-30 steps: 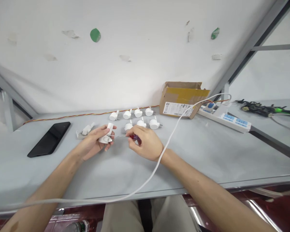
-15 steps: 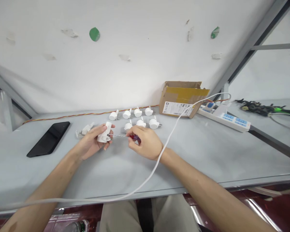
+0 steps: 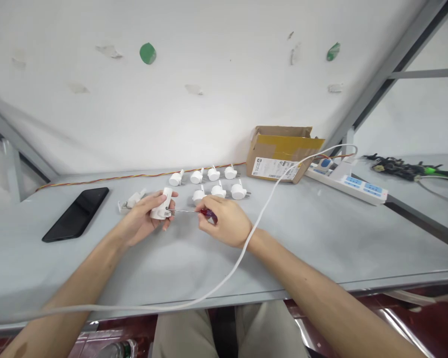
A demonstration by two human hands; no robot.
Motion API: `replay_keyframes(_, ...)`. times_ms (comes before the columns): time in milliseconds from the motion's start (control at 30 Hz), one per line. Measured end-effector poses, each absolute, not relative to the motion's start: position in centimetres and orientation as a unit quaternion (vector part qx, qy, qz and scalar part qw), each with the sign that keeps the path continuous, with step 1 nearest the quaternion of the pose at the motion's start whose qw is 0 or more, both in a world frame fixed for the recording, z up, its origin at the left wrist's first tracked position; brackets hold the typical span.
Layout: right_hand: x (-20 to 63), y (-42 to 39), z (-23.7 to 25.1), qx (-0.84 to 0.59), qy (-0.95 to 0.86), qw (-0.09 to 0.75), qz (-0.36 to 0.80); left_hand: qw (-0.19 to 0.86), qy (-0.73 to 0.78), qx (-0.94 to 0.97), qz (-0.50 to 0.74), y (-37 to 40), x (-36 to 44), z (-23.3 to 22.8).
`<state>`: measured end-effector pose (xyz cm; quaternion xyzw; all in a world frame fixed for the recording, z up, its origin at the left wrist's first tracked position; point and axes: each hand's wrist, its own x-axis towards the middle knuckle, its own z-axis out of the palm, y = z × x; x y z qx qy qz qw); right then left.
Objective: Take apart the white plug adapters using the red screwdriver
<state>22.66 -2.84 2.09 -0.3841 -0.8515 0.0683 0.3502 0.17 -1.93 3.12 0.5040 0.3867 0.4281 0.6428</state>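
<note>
A white plug [image 3: 160,211] is held between the thumb and fingers of my left hand [image 3: 144,214]. My right hand [image 3: 226,219] is closed round the dark red handle of a screwdriver [image 3: 209,214]. Its thin metal shaft points left, and the tip meets the side of the plug; the exact contact spot is too small to make out. Several similar white plugs [image 3: 238,190] stand in two rows behind my hands. Just beyond my left wrist lie white plug parts [image 3: 132,200], partly covered by that hand.
A black phone [image 3: 75,214] lies at left. An open cardboard box [image 3: 283,154] stands at the back beside a white power strip [image 3: 349,184]. One white cable [image 3: 242,251] crosses in front of my right wrist. Twisted coloured wires [image 3: 134,175] run along the wall; dark cables [image 3: 399,166] lie far right.
The plug in my left hand has turned very slightly against the screwdriver tip. Both hands keep their grips in nearly the same place, and the view has shifted a little.
</note>
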Motion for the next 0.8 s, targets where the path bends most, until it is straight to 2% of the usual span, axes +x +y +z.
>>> replay_keyframes(233,22.7,-2.5,1.7,-0.382,-0.860,0.336,0.048,0.619,0.415,0.534,0.399,-2.1,0.5,3.1)
replay_keyframes(500,22.2,-3.0,1.1,-0.436,-0.864,0.230,-0.101,0.569,0.453,0.551,0.409,-2.0,0.8,2.8)
replay_keyframes(633,21.7,-3.8,1.6,-0.434,-0.869,0.187,-0.145,0.583,0.453,0.524,0.425,-1.9,0.9,2.6)
replay_keyframes(800,21.5,-4.1,2.0,-0.419,-0.875,0.197,-0.145,0.602,0.459,0.513,0.404,-2.0,0.8,2.7)
